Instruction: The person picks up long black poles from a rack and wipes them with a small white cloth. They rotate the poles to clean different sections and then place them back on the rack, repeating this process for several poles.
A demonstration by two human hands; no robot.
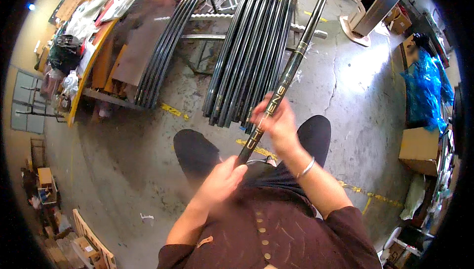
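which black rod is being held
The rod slanting up to the right, with left hand at its lower end and right hand further up; the others lie in two groups to its left.

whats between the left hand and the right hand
In the head view, a stretch of the black pole runs between the left hand and the right hand.

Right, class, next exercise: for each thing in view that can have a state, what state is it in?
Left hand: closed around the pole's lower end.
Right hand: at the pole farther up; fingers blurred.
Black pole: held, slanting up to the right.
Large pole group: lying side by side, near ends uneven.
Small pole group: lying side by side.
Blue plastic: crumpled.
Yellow floor marking: worn.
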